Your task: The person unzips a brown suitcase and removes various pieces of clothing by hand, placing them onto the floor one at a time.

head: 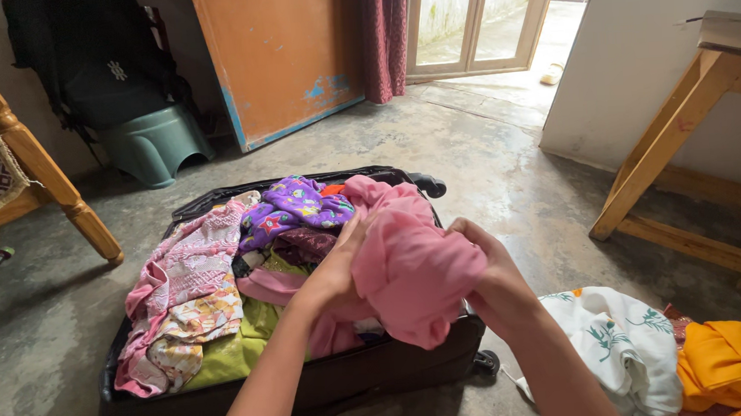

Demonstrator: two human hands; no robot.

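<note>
Over the open black suitcase (330, 390) packed with clothes: soft pink cotton garment (413, 270), bunched. I judge it light, limp, unbreakable, best gathered at its folds. My left hand (336, 274) and right hand (495, 282) each clutch it, fingers curled in.

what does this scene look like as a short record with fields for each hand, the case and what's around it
left hand: left hand grips the pink cloth on its left side
right hand: right hand grips the same cloth on its right side
suitcase: black suitcase lies open on the floor, piled with clothes
in suitcase: purple printed garment, pink patterned cloth
beside suitcase: white leafy cloth, orange cloth
around: green stool, wooden bench
</note>
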